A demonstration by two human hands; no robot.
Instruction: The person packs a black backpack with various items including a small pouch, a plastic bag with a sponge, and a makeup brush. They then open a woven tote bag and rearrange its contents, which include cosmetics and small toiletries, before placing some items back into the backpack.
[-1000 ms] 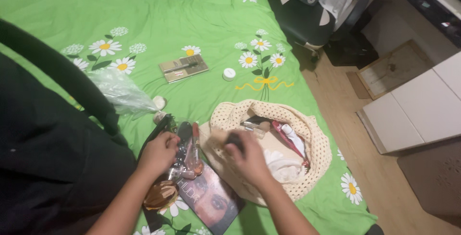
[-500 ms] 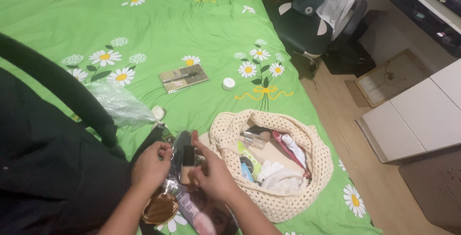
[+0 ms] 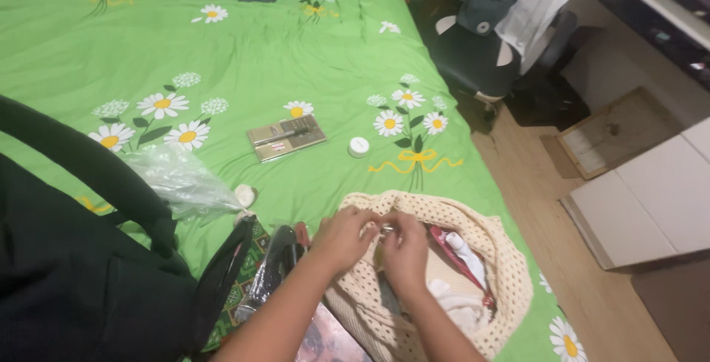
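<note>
My left hand (image 3: 342, 238) and my right hand (image 3: 407, 249) meet over the near left rim of a cream crochet bag (image 3: 510, 281) on the green daisy bedsheet (image 3: 296, 59). Their fingertips pinch a small shiny object (image 3: 386, 227) between them; what it is I cannot make out. Inside the bag lie a red-edged pouch (image 3: 452, 255) and white items. Dark glossy packets (image 3: 272, 266) rest just left of my left forearm.
A flat gold-grey case (image 3: 287, 137), a small white round jar (image 3: 359, 147) and a crumpled clear plastic bag (image 3: 181, 178) lie on the bed. A black bag (image 3: 74, 288) fills the lower left. Right of the bed are a chair (image 3: 473, 59), a cardboard box (image 3: 610, 134) and white furniture (image 3: 651, 199).
Both hands have moved right, from the dark packets to the bag's rim, and now hold a small object together there.
</note>
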